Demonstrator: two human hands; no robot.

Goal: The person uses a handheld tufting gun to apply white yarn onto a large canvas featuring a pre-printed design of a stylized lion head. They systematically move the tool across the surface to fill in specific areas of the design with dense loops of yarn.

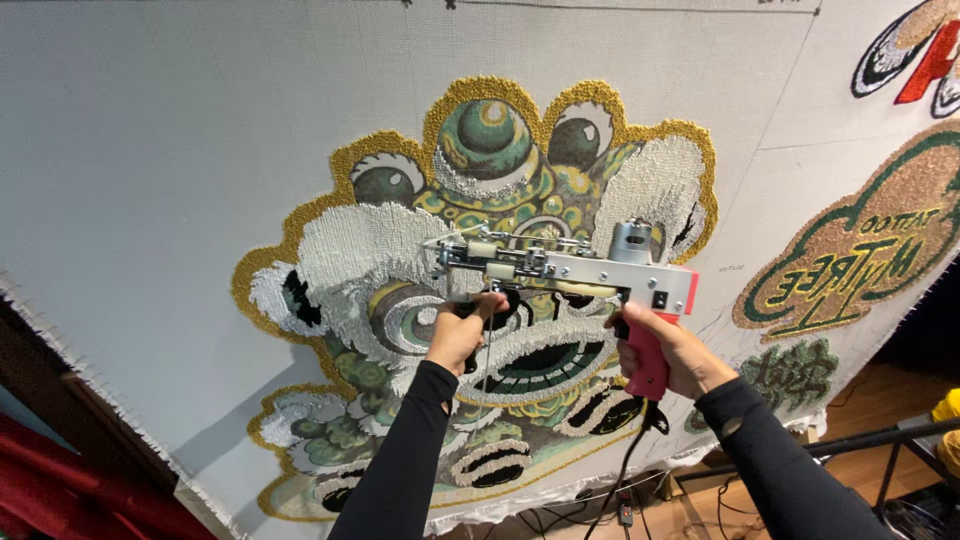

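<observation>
Tool: I see a tufting gun (570,268) — silver metal body w/ a pink-red pistol grip, small grey motor on top near the back.
Tool axis: long axis runs approx. horizontal across the view, slight tilt, front end a bit higher. Needle end points to view left, grip end sits at view right.
Tool position: held up against the stretched grey backing cloth (150,180), in front of the middle of the lion-head design (500,300), about level w/ its white brow tufts and just above its mouth.
Left hand (458,335): fingers clenched round the black front handle under the gun's fwd part, knuckles toward me. Black sleeve down to the wrist.
Right hand (672,352): fingers wrapped tight on the pink-red grip at the rear — I can't tell if the index finger presses a trigger. Black sleeve too, small hole near the cuff.
Cord: black power cable (630,460) drops from the grip's bottom twd the floor.
Yarn: thin pale strand near the needle end, too fine to trace.
Lion-head design: gold outline, green eyes, white fur patches, black and green mouth bands.
Nearby: tufted green and gold cloud-shaped patch (860,250) to view right on the same cloth, well apart from the gun. Red and white piece (915,55) at top right corner.
</observation>
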